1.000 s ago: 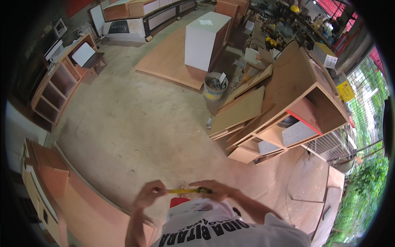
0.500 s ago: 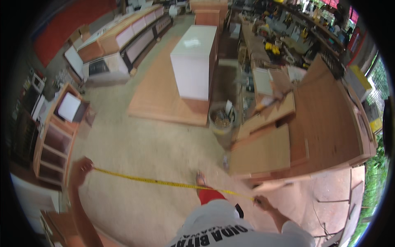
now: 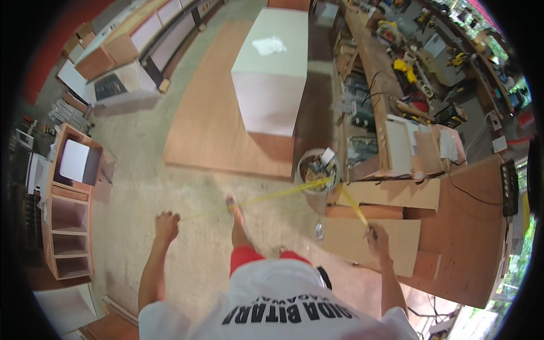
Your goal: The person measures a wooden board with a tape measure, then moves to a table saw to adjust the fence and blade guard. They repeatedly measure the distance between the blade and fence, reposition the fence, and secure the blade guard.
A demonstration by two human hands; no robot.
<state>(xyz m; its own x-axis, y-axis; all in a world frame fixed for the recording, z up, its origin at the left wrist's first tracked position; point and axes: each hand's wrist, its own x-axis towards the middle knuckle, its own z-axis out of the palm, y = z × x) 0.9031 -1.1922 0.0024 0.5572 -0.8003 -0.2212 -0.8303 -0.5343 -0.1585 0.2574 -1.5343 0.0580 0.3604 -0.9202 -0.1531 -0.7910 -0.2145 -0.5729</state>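
Raised since before, both hands' grips, left hand (image 3: 166, 225) and right hand (image 3: 376, 234), pinch the yellow tape measure (image 3: 266, 196).

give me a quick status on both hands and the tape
Left hand and right hand both pinching the yellow tape measure, arms spread wide. Tape bends near the bucket of scraps. Own foot under the span, not touching.

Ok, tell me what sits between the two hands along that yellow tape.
In the head view, between the left hand and right hand, the yellow tape crosses bare concrete, the person's raised foot, and bends by a bucket of scraps.
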